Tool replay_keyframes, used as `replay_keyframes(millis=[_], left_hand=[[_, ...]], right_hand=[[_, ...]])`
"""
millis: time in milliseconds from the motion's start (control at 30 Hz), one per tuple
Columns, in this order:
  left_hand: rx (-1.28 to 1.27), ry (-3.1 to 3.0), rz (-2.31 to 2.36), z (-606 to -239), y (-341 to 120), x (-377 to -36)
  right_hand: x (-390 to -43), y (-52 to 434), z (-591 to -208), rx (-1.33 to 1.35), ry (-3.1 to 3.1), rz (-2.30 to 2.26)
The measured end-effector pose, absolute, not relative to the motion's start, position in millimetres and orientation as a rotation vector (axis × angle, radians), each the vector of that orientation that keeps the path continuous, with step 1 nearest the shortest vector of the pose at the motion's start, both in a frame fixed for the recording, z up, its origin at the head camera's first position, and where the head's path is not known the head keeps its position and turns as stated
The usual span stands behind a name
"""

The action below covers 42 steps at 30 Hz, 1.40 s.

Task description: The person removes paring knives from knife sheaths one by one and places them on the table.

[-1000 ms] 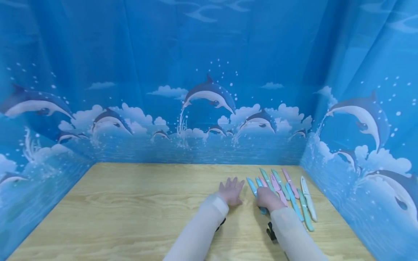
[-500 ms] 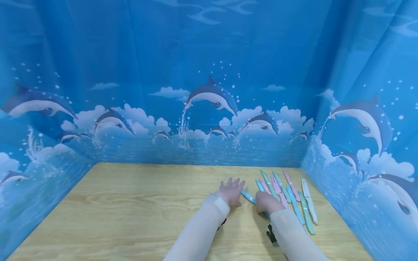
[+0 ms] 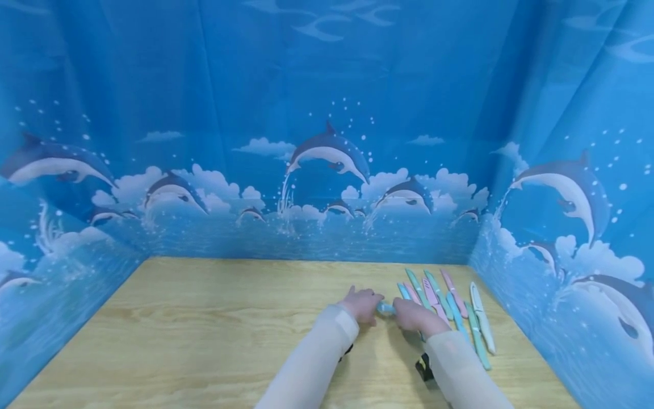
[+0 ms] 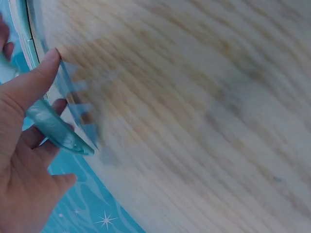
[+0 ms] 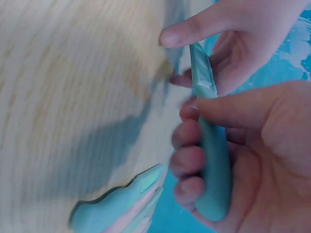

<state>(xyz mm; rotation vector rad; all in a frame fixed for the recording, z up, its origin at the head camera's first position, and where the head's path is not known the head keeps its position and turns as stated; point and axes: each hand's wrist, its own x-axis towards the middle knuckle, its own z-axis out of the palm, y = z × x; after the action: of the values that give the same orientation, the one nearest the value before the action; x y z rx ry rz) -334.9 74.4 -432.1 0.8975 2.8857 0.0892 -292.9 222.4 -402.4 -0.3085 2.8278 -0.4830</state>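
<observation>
A light blue knife (image 3: 386,308), its blade end in a translucent cover, is held between both hands above the table. My right hand (image 3: 416,317) grips its handle, with fingers curled round it and the thumb along the top in the right wrist view. On the covered end is my left hand (image 3: 361,305); the left wrist view shows its thumb across the cover (image 4: 53,127) and its fingers curled behind. The cover's tip sticks out past that hand's fingers. Right of the right hand lie several pastel knives: pink (image 3: 454,292), green (image 3: 477,335) and white (image 3: 482,317) ones among them.
The wood-patterned table (image 3: 204,329) stretches out to the left of both arms. A blue dolphin-print curtain (image 3: 245,113) stands along its back and both sides. A black strap piece (image 3: 424,367) sits at the right wrist.
The right hand has taken the blue knife from the left end of the row and turned its covered end toward the left hand. The left hand's spread fingers have closed round that end.
</observation>
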Motion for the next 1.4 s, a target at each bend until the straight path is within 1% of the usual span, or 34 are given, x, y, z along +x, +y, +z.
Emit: replay_keyframes(millis=[167, 467, 667, 833, 1067, 1233, 1400], left_hand=[[1.007, 2.871, 0.119, -426.5, 67.1, -336.8], [0.993, 2.722, 0.459, -417.6, 45.5, -324.0], [0.910, 2.594, 0.669, -410.3, 22.7, -312.3], [0.855, 2.545, 0.808, -409.7, 1.3, -299.3], [0.877, 2.543, 0.942, -410.9, -26.6, -279.2], [0.824, 2.598, 1.095, -407.3, -44.9, -268.6], [0.778, 2.603, 1.163, -409.7, -55.2, -259.8]], right_hand=[[-289.1, 218.0, -393.4, -0.348, 2.861, -0.523], [-284.6, 217.2, -391.8, -0.324, 2.778, -0.667], [-279.2, 212.1, -386.0, -0.446, 2.720, -0.776], [-273.3, 201.8, -390.3, -0.554, 2.692, -0.834], [-263.2, 186.3, -397.7, -0.735, 2.653, -0.875], [-261.4, 175.5, -395.5, -0.842, 2.633, -0.906], [-256.9, 168.8, -396.9, -0.895, 2.642, -0.900]])
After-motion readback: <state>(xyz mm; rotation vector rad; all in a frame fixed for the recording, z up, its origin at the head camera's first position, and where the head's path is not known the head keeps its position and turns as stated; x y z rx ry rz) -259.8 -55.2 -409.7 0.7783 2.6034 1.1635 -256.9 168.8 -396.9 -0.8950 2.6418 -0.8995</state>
